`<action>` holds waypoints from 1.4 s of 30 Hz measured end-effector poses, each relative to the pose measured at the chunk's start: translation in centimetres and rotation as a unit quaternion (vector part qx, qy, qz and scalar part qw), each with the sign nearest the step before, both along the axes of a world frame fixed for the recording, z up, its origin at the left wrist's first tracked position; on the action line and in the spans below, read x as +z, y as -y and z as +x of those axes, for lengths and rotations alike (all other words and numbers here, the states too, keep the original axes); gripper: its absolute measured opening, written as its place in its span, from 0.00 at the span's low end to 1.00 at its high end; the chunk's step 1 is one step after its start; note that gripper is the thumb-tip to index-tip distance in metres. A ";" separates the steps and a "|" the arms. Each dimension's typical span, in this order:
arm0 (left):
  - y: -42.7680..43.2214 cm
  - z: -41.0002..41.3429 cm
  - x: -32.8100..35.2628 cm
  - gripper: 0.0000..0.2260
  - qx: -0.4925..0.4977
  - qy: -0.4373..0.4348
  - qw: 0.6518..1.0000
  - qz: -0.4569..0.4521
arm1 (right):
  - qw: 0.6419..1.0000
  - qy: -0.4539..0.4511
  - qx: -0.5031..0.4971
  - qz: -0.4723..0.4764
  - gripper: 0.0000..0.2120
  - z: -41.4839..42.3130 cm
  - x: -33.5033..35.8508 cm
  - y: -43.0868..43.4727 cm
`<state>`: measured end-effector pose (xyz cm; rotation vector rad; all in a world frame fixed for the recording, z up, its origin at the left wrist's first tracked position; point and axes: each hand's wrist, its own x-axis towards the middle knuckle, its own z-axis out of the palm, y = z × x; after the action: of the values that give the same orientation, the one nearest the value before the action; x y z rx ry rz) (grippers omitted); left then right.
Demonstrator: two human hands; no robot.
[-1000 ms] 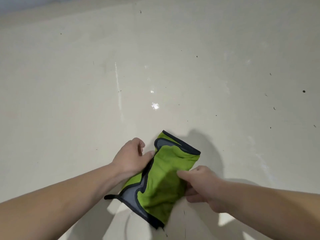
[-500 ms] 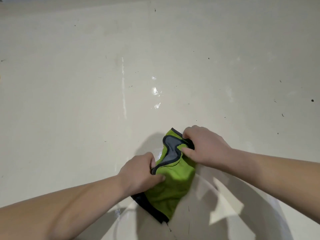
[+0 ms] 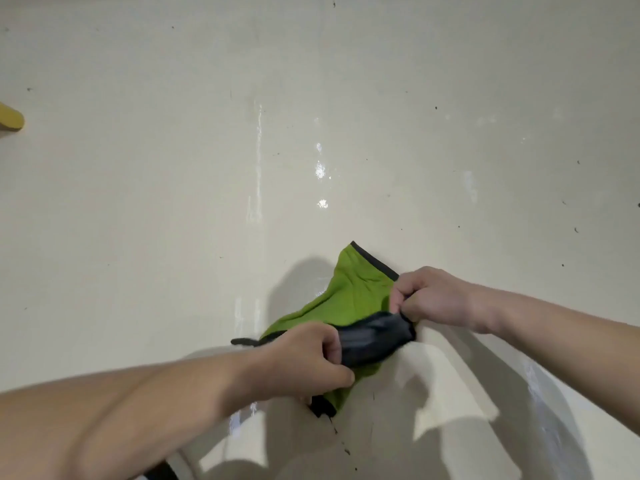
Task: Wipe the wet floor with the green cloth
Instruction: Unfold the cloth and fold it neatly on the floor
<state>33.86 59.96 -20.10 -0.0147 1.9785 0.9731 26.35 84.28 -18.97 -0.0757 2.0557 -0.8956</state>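
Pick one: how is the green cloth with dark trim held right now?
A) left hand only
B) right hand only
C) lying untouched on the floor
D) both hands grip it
D: the left hand and the right hand each have fingers curled onto the green cloth with dark trim, one at either end of its folded grey part.

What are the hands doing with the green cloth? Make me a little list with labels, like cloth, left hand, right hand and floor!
cloth: green cloth with dark edging, bunched up low over the floor
left hand: left hand grips the cloth's near part
right hand: right hand pinches the cloth's right edge
fold: grey-black side shows between the two hands
floor: floor is pale, with shiny wet spots beyond the cloth
also there: yellow object at the left edge, cut off
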 end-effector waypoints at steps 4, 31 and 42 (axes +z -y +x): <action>0.2 -1.3 1.7 0.06 0.056 0.273 0.948 0.151 | 0.929 0.143 0.245 0.236 0.03 0.3 1.5 -3.5; 7.3 -15.9 9.8 0.20 0.132 -0.267 0.955 -0.011 | 0.910 -0.344 -0.231 -0.005 0.06 -11.5 6.9 2.5; 12.3 -22.7 18.1 0.20 0.118 -0.569 0.806 -0.111 | 0.868 -0.442 -0.216 -0.064 0.09 -17.3 15.4 5.5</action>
<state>11.19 47.69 -1.99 0.2568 3.2640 0.9874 9.02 78.76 -3.52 -0.1141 2.9296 -1.4641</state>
